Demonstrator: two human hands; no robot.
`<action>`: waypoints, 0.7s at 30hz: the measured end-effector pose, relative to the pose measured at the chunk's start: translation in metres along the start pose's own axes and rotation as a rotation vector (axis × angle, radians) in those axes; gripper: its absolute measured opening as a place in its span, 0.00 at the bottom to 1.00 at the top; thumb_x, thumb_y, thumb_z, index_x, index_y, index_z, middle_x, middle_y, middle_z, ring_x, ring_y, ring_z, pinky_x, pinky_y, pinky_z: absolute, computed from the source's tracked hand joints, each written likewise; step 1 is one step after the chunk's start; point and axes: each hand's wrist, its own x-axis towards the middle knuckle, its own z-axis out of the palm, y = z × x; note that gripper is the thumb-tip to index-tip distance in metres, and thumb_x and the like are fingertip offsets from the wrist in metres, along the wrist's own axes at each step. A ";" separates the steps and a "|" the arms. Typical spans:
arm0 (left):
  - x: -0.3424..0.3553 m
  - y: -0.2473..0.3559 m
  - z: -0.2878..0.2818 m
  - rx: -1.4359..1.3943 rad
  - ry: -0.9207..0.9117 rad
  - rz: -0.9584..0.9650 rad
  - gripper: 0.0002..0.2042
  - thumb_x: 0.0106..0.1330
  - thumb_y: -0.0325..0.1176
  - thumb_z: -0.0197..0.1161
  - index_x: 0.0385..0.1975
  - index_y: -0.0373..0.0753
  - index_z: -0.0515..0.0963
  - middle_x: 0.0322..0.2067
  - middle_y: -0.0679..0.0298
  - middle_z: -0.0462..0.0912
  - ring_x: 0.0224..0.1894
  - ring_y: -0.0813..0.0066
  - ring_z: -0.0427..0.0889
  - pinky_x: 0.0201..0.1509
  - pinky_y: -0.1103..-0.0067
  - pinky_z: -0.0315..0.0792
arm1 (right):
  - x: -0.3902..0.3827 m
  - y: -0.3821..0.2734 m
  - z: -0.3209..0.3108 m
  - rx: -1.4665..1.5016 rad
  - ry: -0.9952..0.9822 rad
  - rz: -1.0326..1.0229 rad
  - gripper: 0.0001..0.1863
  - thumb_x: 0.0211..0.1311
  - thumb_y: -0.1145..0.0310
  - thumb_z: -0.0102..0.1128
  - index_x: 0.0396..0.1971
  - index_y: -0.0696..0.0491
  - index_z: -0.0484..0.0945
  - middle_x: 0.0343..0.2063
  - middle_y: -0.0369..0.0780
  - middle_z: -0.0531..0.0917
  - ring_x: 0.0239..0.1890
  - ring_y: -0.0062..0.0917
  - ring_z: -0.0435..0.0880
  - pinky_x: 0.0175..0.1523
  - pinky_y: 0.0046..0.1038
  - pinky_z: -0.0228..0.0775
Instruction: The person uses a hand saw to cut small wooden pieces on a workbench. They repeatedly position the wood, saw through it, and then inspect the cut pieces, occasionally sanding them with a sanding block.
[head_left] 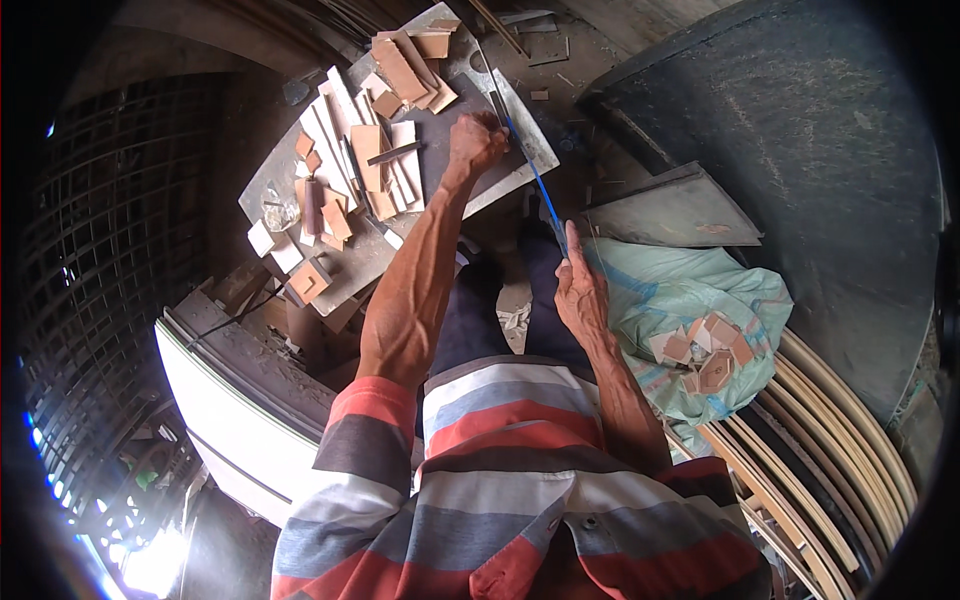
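My left hand is a closed fist near the right edge of a low worktable. What its fingers grip is hidden; a small dark piece shows just beyond them. Beyond the table's right edge, my right hand is wrapped round the near end of a long, slim saw with a blue body, the index finger stretched along it. The saw slants away past my left fist to the far side of the table. Left of my fist, a short dark metal strip lies across pale wooden strips.
Small brown wood pieces lie heaped at the table's far end. A pale green sack at my right bears hexagonal wooden pieces. Long curved-looking boards lie at the lower right; a large dark panel leans beyond.
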 end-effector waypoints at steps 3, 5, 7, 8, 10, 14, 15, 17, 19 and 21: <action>0.000 -0.006 0.003 0.183 0.091 0.138 0.06 0.56 0.30 0.61 0.27 0.32 0.79 0.20 0.58 0.84 0.25 0.70 0.85 0.33 0.75 0.76 | -0.001 0.001 0.002 -0.014 0.013 -0.047 0.35 0.62 0.79 0.47 0.69 0.46 0.54 0.27 0.49 0.79 0.30 0.44 0.81 0.39 0.42 0.71; -0.006 -0.007 0.001 0.316 0.186 0.241 0.07 0.55 0.31 0.61 0.27 0.33 0.79 0.19 0.58 0.83 0.25 0.68 0.85 0.34 0.74 0.76 | -0.002 -0.001 0.002 -0.056 0.012 -0.079 0.35 0.61 0.79 0.49 0.69 0.47 0.54 0.28 0.50 0.80 0.31 0.45 0.81 0.39 0.42 0.71; -0.004 -0.008 -0.006 0.278 0.065 0.142 0.09 0.52 0.34 0.61 0.30 0.36 0.80 0.28 0.53 0.84 0.33 0.56 0.84 0.40 0.67 0.76 | -0.004 0.002 0.006 -0.056 0.005 -0.083 0.35 0.61 0.79 0.50 0.69 0.49 0.53 0.31 0.52 0.80 0.33 0.47 0.81 0.40 0.42 0.71; -0.001 -0.008 -0.007 0.259 -0.001 0.098 0.11 0.50 0.35 0.62 0.31 0.37 0.81 0.32 0.51 0.84 0.37 0.50 0.83 0.43 0.63 0.77 | -0.004 0.003 0.009 -0.057 0.008 -0.080 0.36 0.60 0.80 0.50 0.69 0.50 0.53 0.33 0.53 0.80 0.34 0.47 0.81 0.40 0.42 0.72; 0.001 -0.008 -0.003 0.237 -0.007 0.135 0.11 0.50 0.35 0.62 0.31 0.37 0.81 0.31 0.51 0.84 0.37 0.49 0.83 0.43 0.63 0.77 | -0.002 0.000 0.013 -0.050 0.001 -0.071 0.36 0.60 0.80 0.50 0.69 0.52 0.53 0.37 0.55 0.80 0.37 0.49 0.80 0.42 0.42 0.72; -0.005 -0.013 0.003 0.268 0.050 0.118 0.11 0.51 0.34 0.62 0.31 0.36 0.81 0.29 0.51 0.84 0.35 0.51 0.84 0.42 0.65 0.77 | 0.022 -0.008 0.029 -0.054 -0.023 -0.086 0.36 0.60 0.81 0.50 0.68 0.54 0.51 0.44 0.58 0.78 0.40 0.52 0.79 0.44 0.44 0.72; -0.008 -0.008 0.004 0.271 0.066 0.138 0.11 0.51 0.34 0.62 0.31 0.35 0.81 0.28 0.52 0.84 0.34 0.52 0.84 0.42 0.65 0.77 | 0.027 -0.014 0.029 -0.012 -0.025 -0.055 0.36 0.60 0.82 0.49 0.68 0.53 0.50 0.45 0.58 0.78 0.42 0.53 0.79 0.44 0.45 0.72; -0.010 -0.007 0.006 0.112 0.095 0.131 0.08 0.55 0.31 0.60 0.30 0.32 0.80 0.23 0.56 0.84 0.28 0.65 0.85 0.34 0.73 0.76 | 0.030 -0.010 0.031 -0.035 -0.009 -0.088 0.36 0.60 0.83 0.49 0.68 0.53 0.50 0.44 0.58 0.78 0.42 0.53 0.79 0.45 0.45 0.72; -0.015 -0.006 0.006 -0.035 0.105 0.040 0.09 0.59 0.29 0.59 0.32 0.29 0.79 0.23 0.57 0.84 0.25 0.73 0.86 0.29 0.79 0.76 | 0.025 -0.003 0.032 -0.044 0.014 -0.122 0.37 0.59 0.83 0.49 0.69 0.53 0.50 0.43 0.57 0.78 0.41 0.52 0.79 0.44 0.45 0.72; -0.013 -0.007 0.004 -0.028 0.084 0.066 0.09 0.59 0.29 0.59 0.32 0.29 0.79 0.23 0.58 0.84 0.26 0.73 0.86 0.30 0.79 0.76 | 0.010 0.010 0.031 -0.039 0.041 -0.159 0.38 0.59 0.84 0.48 0.69 0.52 0.50 0.42 0.56 0.79 0.40 0.50 0.80 0.43 0.45 0.72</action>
